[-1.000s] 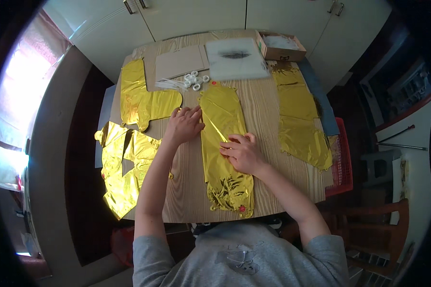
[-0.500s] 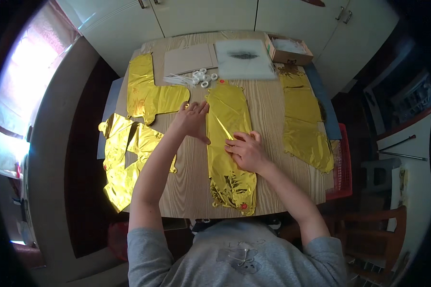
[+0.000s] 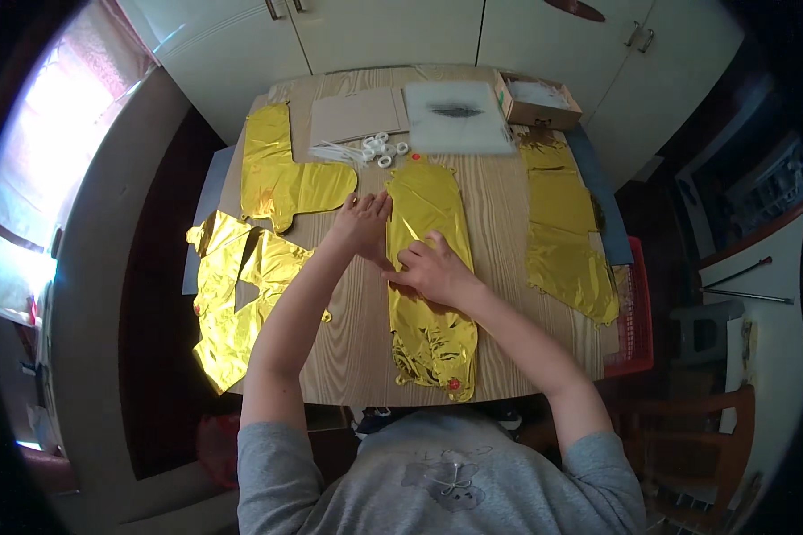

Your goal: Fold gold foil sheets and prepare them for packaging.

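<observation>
A long, flat gold foil balloon lies lengthwise in front of me, crumpled at its near end, with a red spot at each end. My left hand rests along its left edge, fingers stretched out and held close together. Partway down the foil, my right hand presses on the surface with its fingers apart and loosely bent, the thumb reaching toward the left edge. Both hands touch the balloon without visibly gripping it. An L-shaped gold foil balloon lies beyond my left hand, and a shiny gold foil balloon with cut-out gaps lies by my left forearm.
Another gold foil balloon lies along the right side of the wooden table. At the back are white rings, white sticks, grey-beige boards, a translucent sheet and a cardboard box. A red basket stands beside the table.
My right hand has moved left and slightly up across the foil, closer to my left hand. My left hand stays at the balloon's left edge. The whole view has shifted slightly.
</observation>
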`<state>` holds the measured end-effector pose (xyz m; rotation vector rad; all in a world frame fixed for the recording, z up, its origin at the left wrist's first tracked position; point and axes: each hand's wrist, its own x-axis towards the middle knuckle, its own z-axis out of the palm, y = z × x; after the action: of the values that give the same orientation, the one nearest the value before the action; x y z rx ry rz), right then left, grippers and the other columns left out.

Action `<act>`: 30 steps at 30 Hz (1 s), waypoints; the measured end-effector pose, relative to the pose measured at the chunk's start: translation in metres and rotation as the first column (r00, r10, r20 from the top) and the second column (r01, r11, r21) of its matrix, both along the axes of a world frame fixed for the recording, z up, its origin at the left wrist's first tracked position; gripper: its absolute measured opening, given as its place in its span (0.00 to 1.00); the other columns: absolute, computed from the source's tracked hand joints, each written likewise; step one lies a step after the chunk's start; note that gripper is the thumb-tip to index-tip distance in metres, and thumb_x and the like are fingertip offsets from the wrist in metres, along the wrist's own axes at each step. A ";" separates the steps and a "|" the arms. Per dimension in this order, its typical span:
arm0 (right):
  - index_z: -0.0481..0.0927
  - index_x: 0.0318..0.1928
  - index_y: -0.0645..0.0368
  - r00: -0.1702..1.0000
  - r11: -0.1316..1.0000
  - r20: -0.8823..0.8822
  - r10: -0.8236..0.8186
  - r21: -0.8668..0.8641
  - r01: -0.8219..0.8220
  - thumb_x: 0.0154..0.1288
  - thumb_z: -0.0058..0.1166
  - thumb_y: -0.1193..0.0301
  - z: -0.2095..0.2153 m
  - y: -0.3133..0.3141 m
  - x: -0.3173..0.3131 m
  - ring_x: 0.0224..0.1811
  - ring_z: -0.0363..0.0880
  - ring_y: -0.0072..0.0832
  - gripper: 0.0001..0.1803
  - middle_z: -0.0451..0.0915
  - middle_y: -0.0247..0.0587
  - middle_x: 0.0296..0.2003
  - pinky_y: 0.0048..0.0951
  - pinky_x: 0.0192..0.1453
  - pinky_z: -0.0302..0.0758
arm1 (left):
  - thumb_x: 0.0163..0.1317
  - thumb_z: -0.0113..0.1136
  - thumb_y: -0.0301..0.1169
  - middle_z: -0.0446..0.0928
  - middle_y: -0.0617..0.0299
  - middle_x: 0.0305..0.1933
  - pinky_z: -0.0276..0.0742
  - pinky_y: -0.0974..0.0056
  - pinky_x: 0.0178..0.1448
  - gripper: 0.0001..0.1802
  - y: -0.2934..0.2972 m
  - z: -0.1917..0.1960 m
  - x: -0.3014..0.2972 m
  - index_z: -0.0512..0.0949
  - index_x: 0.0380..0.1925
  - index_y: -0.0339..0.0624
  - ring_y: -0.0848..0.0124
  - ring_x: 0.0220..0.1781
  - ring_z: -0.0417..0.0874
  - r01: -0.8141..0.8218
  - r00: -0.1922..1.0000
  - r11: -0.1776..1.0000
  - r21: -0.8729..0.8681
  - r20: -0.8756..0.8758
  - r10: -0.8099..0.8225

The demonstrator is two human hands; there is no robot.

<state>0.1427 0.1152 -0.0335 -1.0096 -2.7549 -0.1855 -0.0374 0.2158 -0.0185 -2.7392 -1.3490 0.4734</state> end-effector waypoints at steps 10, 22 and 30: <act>0.77 0.55 0.31 0.996 0.984 0.046 0.075 -0.167 -0.067 0.45 0.66 0.70 -0.003 0.006 0.004 0.59 0.66 0.28 0.32 0.71 0.28 0.48 0.50 0.69 0.53 | 0.21 0.72 0.68 0.52 0.50 0.74 0.47 0.45 0.73 0.77 0.001 0.000 0.000 0.50 0.69 0.35 0.54 0.75 0.53 0.005 1.000 1.000 -0.021 0.011 -0.005; 0.80 0.52 0.30 0.974 0.927 0.003 0.228 -0.307 -0.216 0.58 0.53 0.71 0.012 -0.015 0.004 0.57 0.68 0.30 0.22 0.72 0.31 0.44 0.50 0.68 0.56 | 0.23 0.72 0.68 0.50 0.50 0.75 0.45 0.46 0.75 0.77 -0.004 0.007 0.003 0.48 0.70 0.35 0.54 0.75 0.51 -0.021 1.000 0.999 -0.032 -0.005 0.021; 0.79 0.51 0.30 0.948 0.920 -0.039 0.315 -0.233 -0.316 0.60 0.49 0.70 0.008 -0.029 0.005 0.53 0.70 0.30 0.21 0.72 0.30 0.41 0.50 0.64 0.60 | 0.19 0.73 0.68 0.51 0.51 0.75 0.46 0.48 0.75 0.78 -0.004 0.002 0.001 0.50 0.69 0.35 0.56 0.74 0.53 -0.021 1.000 1.000 0.001 0.015 0.021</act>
<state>0.1482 0.0863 -0.0250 -0.5923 -2.9394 0.1985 -0.0362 0.2120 -0.0168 -2.7355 -1.3829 0.4533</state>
